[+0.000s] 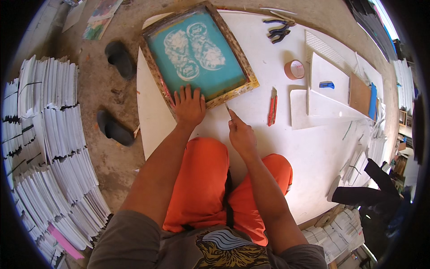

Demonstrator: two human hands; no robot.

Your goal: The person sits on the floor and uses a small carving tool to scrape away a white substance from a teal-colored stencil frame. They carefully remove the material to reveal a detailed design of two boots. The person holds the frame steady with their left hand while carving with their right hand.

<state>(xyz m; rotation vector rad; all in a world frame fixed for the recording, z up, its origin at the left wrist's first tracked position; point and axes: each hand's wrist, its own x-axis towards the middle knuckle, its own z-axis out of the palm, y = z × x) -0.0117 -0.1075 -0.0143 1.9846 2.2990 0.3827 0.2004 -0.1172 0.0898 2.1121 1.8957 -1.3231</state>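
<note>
A wooden-framed printing screen [240, 49] with teal mesh and two whitish, sole-shaped patterns lies tilted on the white board [264, 184] in front of me. My left hand [190, 107] rests on its near left corner, fingers stretched over the wood and the mesh edge. In my right hand [243, 138] is a slim tool with a thin metal tip [227, 107], gripped with the index finger along it. The tip points at the screen's near edge; whether it touches, I cannot tell. A red utility knife [273, 106] lies right of that hand.
Pliers [279, 32] and a brown tape roll [294, 70] lie beyond the knife. Farther right are white sheets [329, 105] with a small blue cutter [327, 84]. Dark clogs [115, 128] stand on the floor at left, beside tall paper stacks [53, 152]. A person's dark-clothed leg [365, 196] reaches in at right.
</note>
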